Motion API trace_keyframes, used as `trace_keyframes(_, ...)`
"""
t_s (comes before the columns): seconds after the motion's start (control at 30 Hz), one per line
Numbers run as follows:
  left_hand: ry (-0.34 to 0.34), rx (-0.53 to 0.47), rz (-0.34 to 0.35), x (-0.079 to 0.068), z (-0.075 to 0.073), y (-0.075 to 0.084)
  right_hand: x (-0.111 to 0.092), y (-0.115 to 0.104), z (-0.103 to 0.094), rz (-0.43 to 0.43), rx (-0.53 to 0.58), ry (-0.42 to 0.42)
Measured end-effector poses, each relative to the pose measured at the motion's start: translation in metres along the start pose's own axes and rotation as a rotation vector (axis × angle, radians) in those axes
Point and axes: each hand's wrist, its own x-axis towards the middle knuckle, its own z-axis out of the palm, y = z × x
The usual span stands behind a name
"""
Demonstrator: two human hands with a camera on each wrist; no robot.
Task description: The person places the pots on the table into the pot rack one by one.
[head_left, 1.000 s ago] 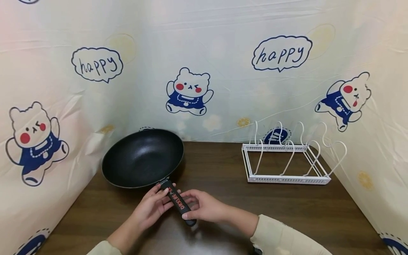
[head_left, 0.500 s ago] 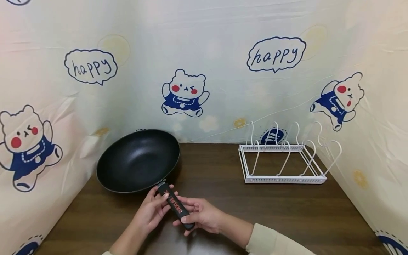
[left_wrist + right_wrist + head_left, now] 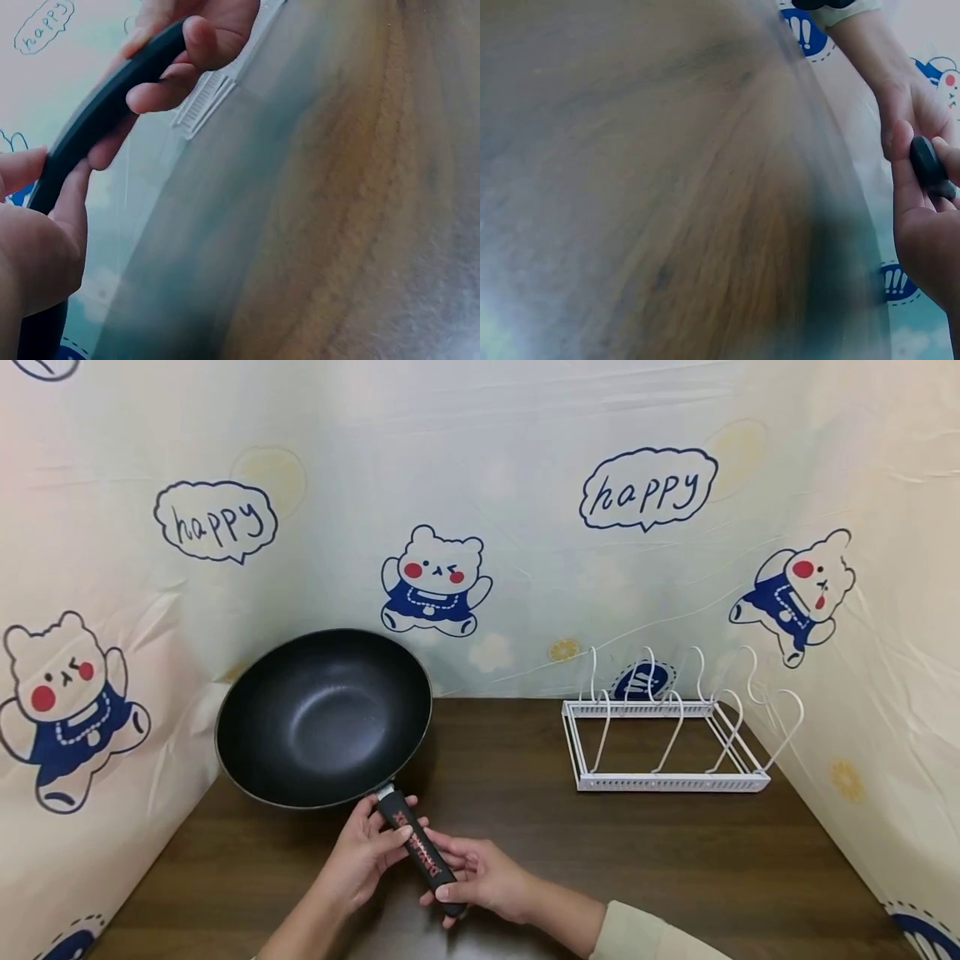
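A black wok stands at the left of the head view, its inside tilted toward me. Its black handle with red lettering slopes down to the right. My left hand grips the handle near the wok end, thumb on top. Toward the handle's tip, my right hand pinches it between thumb and fingers. The left wrist view has both hands on the curved handle, above the table surface. In the right wrist view the handle's rounded end pokes out of the right hand.
A white wire rack with several upright curved hooks stands at the right back of the brown wooden table. A pale cloth printed with bears and "happy" bubbles walls in the back and sides.
The wok's bowl has tipped up further toward me, its far rim rising. The handle's end has shifted slightly down, both hands still holding it. The head view has swung a little.
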Motion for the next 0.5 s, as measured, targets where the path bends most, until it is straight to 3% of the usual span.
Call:
trace_keyframes(0.23, 0.031, 0.085, 0.028, 0.001, 0.014, 0.003, -0.007, -0.002, -0.003, -0.055, -0.114, 0.040)
trace_keyframes(0.37, -0.031, 0.102, 0.064, 0.002, 0.020, 0.003, -0.012, -0.010, -0.003, -0.052, -0.149, 0.123)
trace_keyframes(0.5, -0.119, 0.109, 0.084, 0.004, 0.021, 0.004, -0.018, -0.019, -0.002, 0.018, -0.083, 0.159)
